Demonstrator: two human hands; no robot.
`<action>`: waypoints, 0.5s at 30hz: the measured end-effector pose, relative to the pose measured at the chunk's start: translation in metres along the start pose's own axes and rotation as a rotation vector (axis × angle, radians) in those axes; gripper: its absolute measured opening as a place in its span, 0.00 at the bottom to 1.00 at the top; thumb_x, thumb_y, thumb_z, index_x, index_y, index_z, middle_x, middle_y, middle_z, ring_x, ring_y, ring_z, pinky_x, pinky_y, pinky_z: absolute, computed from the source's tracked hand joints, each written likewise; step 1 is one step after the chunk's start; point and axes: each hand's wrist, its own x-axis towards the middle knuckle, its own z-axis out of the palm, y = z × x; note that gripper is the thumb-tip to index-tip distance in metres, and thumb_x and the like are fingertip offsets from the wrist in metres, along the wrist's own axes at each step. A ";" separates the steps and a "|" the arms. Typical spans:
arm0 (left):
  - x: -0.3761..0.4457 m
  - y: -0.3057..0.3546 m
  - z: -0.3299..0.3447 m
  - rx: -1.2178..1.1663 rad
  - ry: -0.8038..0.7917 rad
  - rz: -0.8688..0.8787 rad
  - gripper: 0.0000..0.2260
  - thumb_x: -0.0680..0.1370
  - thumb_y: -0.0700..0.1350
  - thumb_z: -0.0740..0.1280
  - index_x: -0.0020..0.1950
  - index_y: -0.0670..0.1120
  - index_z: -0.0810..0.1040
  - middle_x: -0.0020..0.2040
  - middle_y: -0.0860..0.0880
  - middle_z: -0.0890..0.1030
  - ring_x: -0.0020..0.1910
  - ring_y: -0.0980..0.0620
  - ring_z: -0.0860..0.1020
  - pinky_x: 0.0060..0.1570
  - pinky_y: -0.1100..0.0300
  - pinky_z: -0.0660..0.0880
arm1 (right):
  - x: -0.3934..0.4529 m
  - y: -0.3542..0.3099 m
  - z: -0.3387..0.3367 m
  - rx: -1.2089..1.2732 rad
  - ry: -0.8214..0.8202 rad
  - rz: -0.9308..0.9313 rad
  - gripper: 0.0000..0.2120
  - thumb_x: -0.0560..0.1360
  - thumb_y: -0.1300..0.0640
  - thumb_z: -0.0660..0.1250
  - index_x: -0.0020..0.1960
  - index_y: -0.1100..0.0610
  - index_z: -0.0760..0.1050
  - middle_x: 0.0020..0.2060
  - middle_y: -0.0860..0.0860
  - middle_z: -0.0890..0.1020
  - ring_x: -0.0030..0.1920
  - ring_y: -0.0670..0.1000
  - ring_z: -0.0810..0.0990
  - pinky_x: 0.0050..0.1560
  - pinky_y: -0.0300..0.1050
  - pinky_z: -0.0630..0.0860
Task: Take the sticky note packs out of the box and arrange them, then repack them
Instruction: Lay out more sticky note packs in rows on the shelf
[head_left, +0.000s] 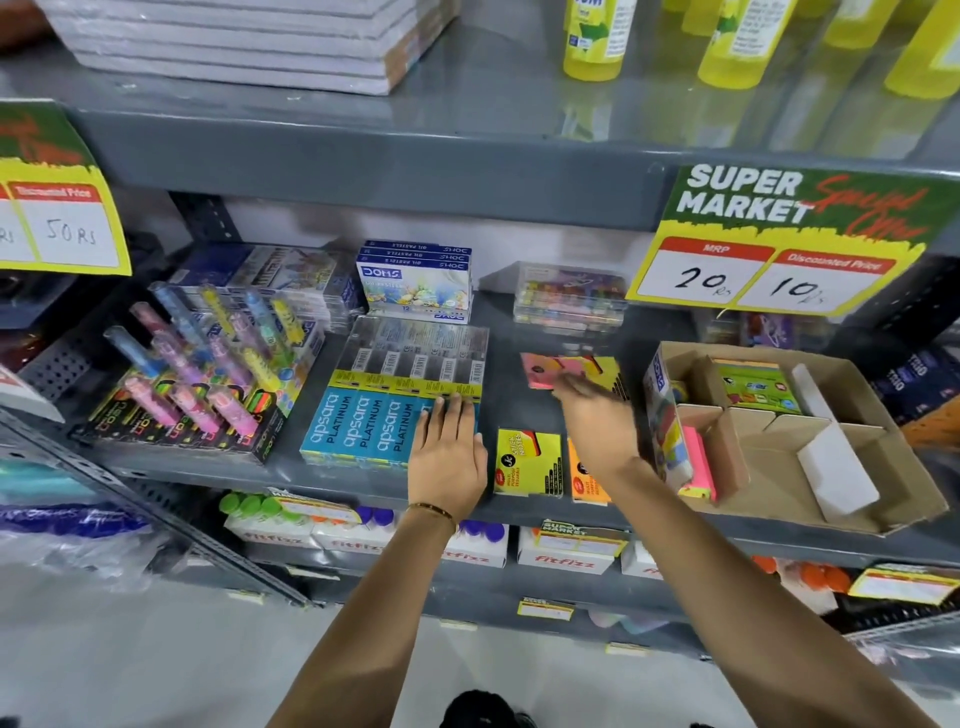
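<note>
Right now we are in the arranging step, with packs coming out of the cardboard box (857, 483) and going onto the grey shelf (519, 395). Our right hand (597, 421) reaches toward the back of the shelf, its fingers on or just over a blurred pink and yellow pack (566, 370); we cannot tell whether the fingers are closed on it or only touching it, because the hand hides the contact. Our left hand (448, 452) lies flat and spread, palm down, holding nothing, with its fingertips on the blue pencil boxes (363, 426) beside the working space.

At the front edge of the shelf we have 2 packs laid out: a yellow sticky note pack (527, 462) and, just beside it, an orange pack (584, 478) partly covered by our right forearm. The box stands to the right, near these packs, flaps open. Inside it we can see a green pack (750, 387) at the back and pink and multicoloured notes (696, 462) along the left wall, so the emptying is not finished.

Next, we judge, the pink and yellow pack needs settling square behind the front row, and then the right hand must go back to the box for the rest. Repacking comes only after that.
</note>
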 end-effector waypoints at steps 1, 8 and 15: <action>0.000 0.000 0.000 0.004 0.004 0.001 0.20 0.78 0.44 0.56 0.70 0.40 0.63 0.70 0.41 0.68 0.71 0.42 0.62 0.72 0.48 0.54 | 0.001 -0.009 0.001 -0.019 -0.025 -0.026 0.22 0.58 0.69 0.79 0.50 0.55 0.83 0.45 0.51 0.87 0.38 0.51 0.87 0.32 0.40 0.81; 0.001 0.001 -0.003 -0.001 -0.005 0.009 0.21 0.77 0.43 0.58 0.69 0.39 0.64 0.69 0.39 0.69 0.70 0.41 0.63 0.71 0.46 0.55 | 0.006 -0.034 0.019 -0.075 -0.376 -0.038 0.16 0.75 0.69 0.61 0.61 0.59 0.74 0.51 0.55 0.83 0.47 0.55 0.84 0.44 0.47 0.80; 0.000 0.000 -0.003 -0.002 0.004 0.013 0.20 0.77 0.43 0.58 0.69 0.38 0.65 0.69 0.39 0.70 0.70 0.40 0.64 0.71 0.46 0.55 | 0.019 -0.005 0.006 0.140 -0.277 0.220 0.17 0.74 0.68 0.64 0.62 0.62 0.73 0.58 0.59 0.80 0.56 0.58 0.81 0.51 0.49 0.80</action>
